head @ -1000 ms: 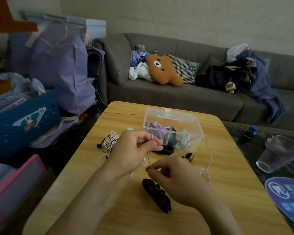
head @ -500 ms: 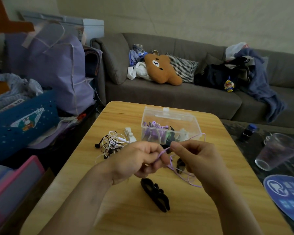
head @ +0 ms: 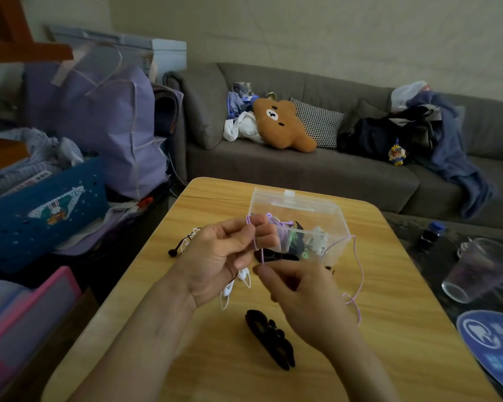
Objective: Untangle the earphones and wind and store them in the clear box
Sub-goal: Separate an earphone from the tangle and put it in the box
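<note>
Hands now apart vertically, left hand (head: 224, 256) raised, right hand (head: 299, 288) lowered, purple earphone cord (head: 257, 250) taut between

- purple earphone cable (head: 359, 268): thin lilac cord, upper end wrapped over left-hand fingers, short taut run down to right-hand pinch, rest loops loose past the box corner onto the surface
- clear box (head: 325, 210): transparent, lid open and standing up at back, holds wound purple, green, white and black earphones
- white/black earphone tangle (head: 186, 242): on the surface, mostly hidden behind left hand
</note>
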Action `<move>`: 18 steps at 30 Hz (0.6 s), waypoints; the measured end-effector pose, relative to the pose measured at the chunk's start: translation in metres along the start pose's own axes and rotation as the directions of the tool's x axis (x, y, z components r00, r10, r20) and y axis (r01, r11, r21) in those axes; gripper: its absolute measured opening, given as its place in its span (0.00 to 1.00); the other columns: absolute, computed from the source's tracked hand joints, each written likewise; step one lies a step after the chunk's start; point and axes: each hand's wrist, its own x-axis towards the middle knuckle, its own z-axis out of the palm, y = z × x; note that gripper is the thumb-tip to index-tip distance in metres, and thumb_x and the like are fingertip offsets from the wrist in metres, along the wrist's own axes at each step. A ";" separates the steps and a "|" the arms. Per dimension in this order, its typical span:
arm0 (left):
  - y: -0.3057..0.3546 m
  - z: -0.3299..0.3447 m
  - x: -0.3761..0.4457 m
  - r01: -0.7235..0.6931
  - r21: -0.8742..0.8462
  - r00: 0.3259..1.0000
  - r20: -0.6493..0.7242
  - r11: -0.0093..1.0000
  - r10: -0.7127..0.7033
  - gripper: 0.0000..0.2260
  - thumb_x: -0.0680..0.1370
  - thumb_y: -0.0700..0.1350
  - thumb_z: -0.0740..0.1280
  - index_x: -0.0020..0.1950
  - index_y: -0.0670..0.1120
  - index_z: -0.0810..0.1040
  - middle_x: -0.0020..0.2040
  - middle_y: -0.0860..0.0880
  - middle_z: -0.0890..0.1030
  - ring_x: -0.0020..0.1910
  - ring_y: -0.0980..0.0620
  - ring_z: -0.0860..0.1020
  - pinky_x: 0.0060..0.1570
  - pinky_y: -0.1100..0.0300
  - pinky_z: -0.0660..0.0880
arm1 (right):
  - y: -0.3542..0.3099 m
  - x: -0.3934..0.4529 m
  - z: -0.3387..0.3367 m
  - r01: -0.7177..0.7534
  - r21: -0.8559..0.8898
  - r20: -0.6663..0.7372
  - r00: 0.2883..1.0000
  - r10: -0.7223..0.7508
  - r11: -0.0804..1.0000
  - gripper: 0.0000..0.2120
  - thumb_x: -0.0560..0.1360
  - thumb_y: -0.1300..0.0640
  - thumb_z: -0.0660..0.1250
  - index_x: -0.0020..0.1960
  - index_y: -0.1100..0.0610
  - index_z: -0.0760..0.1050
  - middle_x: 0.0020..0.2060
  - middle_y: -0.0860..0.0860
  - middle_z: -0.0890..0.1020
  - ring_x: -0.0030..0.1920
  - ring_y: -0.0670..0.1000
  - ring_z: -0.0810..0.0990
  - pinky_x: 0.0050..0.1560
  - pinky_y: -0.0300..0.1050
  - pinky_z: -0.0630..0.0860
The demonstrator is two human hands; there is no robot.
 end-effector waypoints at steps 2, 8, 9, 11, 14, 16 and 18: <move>-0.002 0.000 0.000 -0.043 0.152 0.998 -0.033 0.987 0.048 0.11 0.76 0.38 0.65 0.56 0.38 0.81 0.51 0.37 0.84 0.47 0.41 0.81 0.24 0.67 0.66 | -0.001 -0.001 0.004 0.060 -0.077 0.011 0.998 -0.059 0.995 0.15 0.80 0.46 0.66 0.34 0.43 0.79 0.30 0.55 0.78 0.30 0.54 0.73 0.33 0.47 0.69; -0.006 0.011 -0.003 -0.151 0.441 0.984 -0.018 0.885 0.177 0.07 0.81 0.31 0.61 0.54 0.34 0.78 0.50 0.42 0.86 0.51 0.49 0.85 0.24 0.66 0.67 | 0.007 -0.002 0.007 0.139 -0.221 0.072 0.989 -0.126 0.965 0.12 0.80 0.50 0.65 0.45 0.55 0.83 0.27 0.54 0.78 0.32 0.55 0.73 0.37 0.49 0.72; -0.006 0.013 -0.003 -0.155 0.449 0.983 -0.016 0.880 0.181 0.07 0.81 0.31 0.61 0.54 0.35 0.78 0.50 0.43 0.86 0.49 0.51 0.85 0.25 0.66 0.69 | 0.008 -0.003 0.007 0.154 -0.253 0.071 0.988 -0.141 0.955 0.13 0.80 0.51 0.65 0.42 0.56 0.82 0.26 0.53 0.76 0.32 0.55 0.72 0.36 0.49 0.71; -0.006 0.015 -0.003 -0.151 0.464 0.984 -0.015 0.873 0.178 0.07 0.81 0.30 0.62 0.54 0.34 0.78 0.50 0.43 0.86 0.44 0.55 0.85 0.29 0.64 0.74 | 0.011 -0.002 0.007 0.204 -0.379 0.077 0.979 -0.189 0.903 0.17 0.80 0.51 0.64 0.35 0.57 0.76 0.23 0.52 0.71 0.30 0.56 0.70 0.34 0.50 0.70; -0.011 0.012 -0.003 -0.137 0.621 0.985 0.002 0.771 0.173 0.07 0.80 0.31 0.63 0.53 0.36 0.79 0.49 0.46 0.87 0.46 0.55 0.85 0.37 0.55 0.80 | 0.012 -0.003 0.007 0.273 -0.523 0.061 0.957 -0.284 0.808 0.20 0.77 0.50 0.64 0.28 0.51 0.63 0.21 0.49 0.64 0.27 0.53 0.66 0.28 0.49 0.68; -0.013 0.008 -0.002 -0.148 0.758 0.987 0.070 0.635 0.145 0.08 0.81 0.32 0.63 0.51 0.41 0.81 0.46 0.49 0.86 0.46 0.55 0.84 0.39 0.59 0.79 | 0.010 -0.003 0.004 0.299 -0.526 0.006 0.937 -0.348 0.796 0.20 0.75 0.49 0.65 0.28 0.48 0.62 0.21 0.46 0.64 0.26 0.51 0.65 0.26 0.46 0.66; -0.011 0.005 -0.003 -0.160 0.843 0.987 0.146 0.514 0.070 0.10 0.82 0.34 0.62 0.51 0.45 0.81 0.45 0.52 0.84 0.46 0.58 0.82 0.45 0.64 0.77 | 0.010 -0.001 -0.001 0.312 -0.468 -0.061 0.922 -0.382 0.827 0.15 0.75 0.49 0.66 0.30 0.49 0.71 0.23 0.44 0.69 0.28 0.48 0.69 0.26 0.43 0.67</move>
